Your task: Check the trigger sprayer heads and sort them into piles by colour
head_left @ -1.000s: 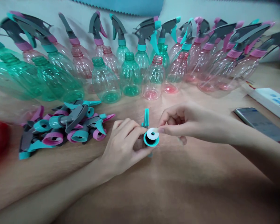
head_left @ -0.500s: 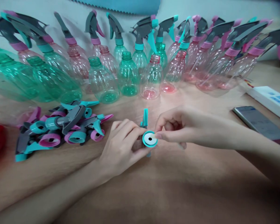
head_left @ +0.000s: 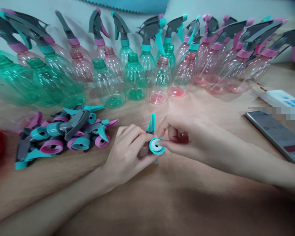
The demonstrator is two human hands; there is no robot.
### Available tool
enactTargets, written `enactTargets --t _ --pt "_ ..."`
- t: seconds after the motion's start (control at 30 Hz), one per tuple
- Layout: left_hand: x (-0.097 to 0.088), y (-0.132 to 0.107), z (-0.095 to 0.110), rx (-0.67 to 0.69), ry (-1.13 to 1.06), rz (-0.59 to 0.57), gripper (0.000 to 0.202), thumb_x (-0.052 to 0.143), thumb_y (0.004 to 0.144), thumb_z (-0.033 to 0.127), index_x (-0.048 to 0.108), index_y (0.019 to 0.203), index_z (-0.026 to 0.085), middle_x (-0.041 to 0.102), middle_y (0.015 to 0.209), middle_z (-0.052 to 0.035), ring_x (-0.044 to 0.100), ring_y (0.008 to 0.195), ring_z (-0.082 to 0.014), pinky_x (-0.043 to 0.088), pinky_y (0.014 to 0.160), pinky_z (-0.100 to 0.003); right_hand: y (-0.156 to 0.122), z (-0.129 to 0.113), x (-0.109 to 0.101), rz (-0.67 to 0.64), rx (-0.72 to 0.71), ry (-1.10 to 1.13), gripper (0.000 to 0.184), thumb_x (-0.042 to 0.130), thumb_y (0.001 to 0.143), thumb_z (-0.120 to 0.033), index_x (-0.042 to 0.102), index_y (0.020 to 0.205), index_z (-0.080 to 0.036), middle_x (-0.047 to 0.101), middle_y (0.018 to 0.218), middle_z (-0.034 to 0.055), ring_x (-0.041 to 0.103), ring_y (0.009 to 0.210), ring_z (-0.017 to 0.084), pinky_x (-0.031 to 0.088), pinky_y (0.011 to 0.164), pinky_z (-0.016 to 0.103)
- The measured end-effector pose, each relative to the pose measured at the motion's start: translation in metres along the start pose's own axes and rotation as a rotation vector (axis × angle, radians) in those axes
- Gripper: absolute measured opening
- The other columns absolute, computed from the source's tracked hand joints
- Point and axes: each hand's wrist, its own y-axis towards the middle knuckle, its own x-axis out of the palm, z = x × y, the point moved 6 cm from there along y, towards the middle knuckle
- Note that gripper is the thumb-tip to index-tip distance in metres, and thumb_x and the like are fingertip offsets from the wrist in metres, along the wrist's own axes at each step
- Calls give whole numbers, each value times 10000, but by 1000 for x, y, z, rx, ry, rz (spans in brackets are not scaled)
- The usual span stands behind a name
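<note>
Beyond the right hand (head_left: pixel 186 136), the print on the box (head_left: pixel 282 97) and the screen of the phone (head_left: pixel 275 134) are too blurred to read; the phone's corner is cut off. The left hand (head_left: pixel 125 154) grasps a spray head (head_left: pixel 152 123), its body mostly hidden by the fingers. By those fingertips, the right thumb touches the washer (head_left: pixel 153 145); whether it pinches, I cannot tell. Tilted over the collar (head_left: pixel 157 152) a second ago, the washer now sits inside it.
</note>
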Motion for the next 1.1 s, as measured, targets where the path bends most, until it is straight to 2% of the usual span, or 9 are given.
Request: enactTargets --t 0.1,0.2,0.33,0.47,0.63,0.73,0.93,1.1 --pt "0 0 0 6 3 -1 229 641 832 373 570 916 173 582 769 -10 526 733 -170 337 664 -326 -1 -5 -2 -16 -55 -84 174 544 877 -279 655 781 -185 522 562 -54 379 495 64 308 464 191" --pt "0 1 1 17 -3 -4 211 642 835 356 575 911 172 585 750 -7 523 720 -167 336 665 -326 -3 -10 -4 -25 -114 -153 226 528 881 -251 675 722 -184 593 598 -26 439 521 74 339 506 202" --pt "1 0 0 13 -9 -10 201 639 839 346 579 925 175 587 756 -11 524 719 -167 335 668 -326 -7 -11 -1 -89 -143 -246 224 486 898 -218 689 808 -185 656 709 22 541 608 120 357 555 236" --pt "2 0 0 2 -13 -28 210 643 833 355 575 937 186 596 782 -15 529 734 -172 336 673 -331 -11 -15 1 -105 -184 -357 199 472 890 -163 668 871 -187 649 728 39 557 636 144 342 563 254" --pt "-1 1 1 9 -20 0 209 641 834 353 562 918 179 591 774 -14 527 730 -170 338 667 -328 -12 -16 1 -81 -194 -433 198 460 890 -165 611 763 -171 552 591 11 456 524 115 267 512 260" --pt "-1 1 1 4 -21 0 207 634 837 361 562 920 185 592 774 -7 524 725 -165 341 669 -323 -11 -15 0 -76 -183 -430 206 458 891 -172 596 738 -169 541 583 4 438 514 107 263 512 260" --pt "0 0 0 -2 -36 -14 219 637 837 357 587 936 168 596 786 -18 530 746 -172 342 680 -325 -13 -15 3 -165 -180 -326 157 485 877 -170 638 851 -200 623 674 6 534 592 126 319 555 251" --pt "1 0 1 2 -30 -22 205 640 836 346 597 928 168 591 767 -15 530 724 -166 342 676 -322 -14 -11 4 -155 -177 -343 190 471 873 -125 645 883 -201 626 688 10 533 588 122 318 556 250"
